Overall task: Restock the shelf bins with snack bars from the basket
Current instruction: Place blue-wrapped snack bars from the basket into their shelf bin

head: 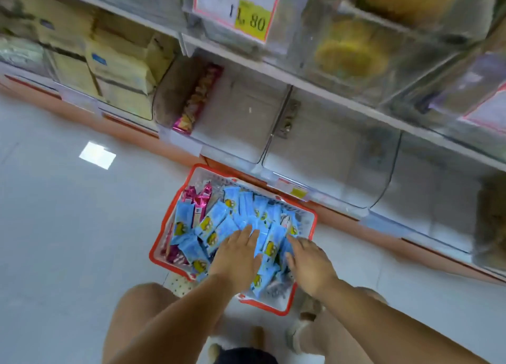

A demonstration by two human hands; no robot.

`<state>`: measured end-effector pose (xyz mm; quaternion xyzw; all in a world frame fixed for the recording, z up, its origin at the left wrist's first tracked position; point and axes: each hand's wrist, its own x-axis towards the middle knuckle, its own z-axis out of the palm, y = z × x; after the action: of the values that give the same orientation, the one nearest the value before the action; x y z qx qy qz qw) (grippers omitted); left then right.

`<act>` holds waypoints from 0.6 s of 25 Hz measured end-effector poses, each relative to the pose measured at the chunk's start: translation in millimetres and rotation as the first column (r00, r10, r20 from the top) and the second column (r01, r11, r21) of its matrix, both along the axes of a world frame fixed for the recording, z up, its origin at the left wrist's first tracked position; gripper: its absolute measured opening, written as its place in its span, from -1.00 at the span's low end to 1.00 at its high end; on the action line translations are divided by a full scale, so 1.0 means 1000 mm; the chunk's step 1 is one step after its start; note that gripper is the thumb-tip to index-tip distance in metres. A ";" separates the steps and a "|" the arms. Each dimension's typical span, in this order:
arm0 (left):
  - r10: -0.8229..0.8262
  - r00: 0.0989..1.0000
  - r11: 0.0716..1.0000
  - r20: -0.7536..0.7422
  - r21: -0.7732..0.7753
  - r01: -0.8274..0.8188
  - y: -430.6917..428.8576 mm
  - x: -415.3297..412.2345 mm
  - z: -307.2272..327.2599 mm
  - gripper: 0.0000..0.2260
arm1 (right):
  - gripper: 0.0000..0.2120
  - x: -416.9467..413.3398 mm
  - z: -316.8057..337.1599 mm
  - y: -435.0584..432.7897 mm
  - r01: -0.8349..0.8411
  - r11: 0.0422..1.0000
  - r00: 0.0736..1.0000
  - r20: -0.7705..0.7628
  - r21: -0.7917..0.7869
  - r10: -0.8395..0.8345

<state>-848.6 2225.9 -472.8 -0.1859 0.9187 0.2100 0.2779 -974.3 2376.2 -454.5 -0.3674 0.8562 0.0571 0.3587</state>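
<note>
- The red basket [200, 176] sits on the floor [68, 213], at 6 o'clock from the clear shelf bins [328, 150].
- Blue snack bars [216, 224] fill it, and pink packets [201, 199] stand at its 10 o'clock corner.
- The left hand [238, 251] lies flat on the bars, fingers straight.
- The right hand [310, 259], at the left hand's 3 o'clock, touches the bars. Its fingers are blurred, so I cannot tell whether they grip.

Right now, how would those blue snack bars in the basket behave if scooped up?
Probably light: the blue snack bars are small, thin packets. Their glossy wrappers look slippery, and heaped loose in the basket, some would likely slide away. Likely fairly stiff: they lie flat, uncrumpled.
</note>
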 end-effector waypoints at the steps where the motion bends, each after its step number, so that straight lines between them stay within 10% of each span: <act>1: -0.021 1.000 1.000 -0.011 -0.006 0.020 0.001 -0.004 -0.021 -0.43 | -0.51 -0.002 -0.024 0.000 -0.009 1.000 1.000 -0.025 -0.026 0.008; 9: -0.183 0.943 0.971 -0.280 -0.202 0.128 0.007 -0.045 -0.141 -0.46 | -0.55 -0.013 -0.163 0.010 0.053 0.898 0.982 -0.143 -0.436 -0.128; 15: -0.001 0.921 0.999 -0.390 -0.031 -0.012 0.013 -0.045 -0.148 -0.59 | -0.54 -0.003 -0.171 0.027 0.219 0.752 0.964 0.018 -0.621 -0.266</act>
<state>-893.4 2239.0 -620.5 -0.1477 0.9584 0.2287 0.0860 -977.5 2402.8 -626.0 -0.3481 0.8800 -0.2600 0.1920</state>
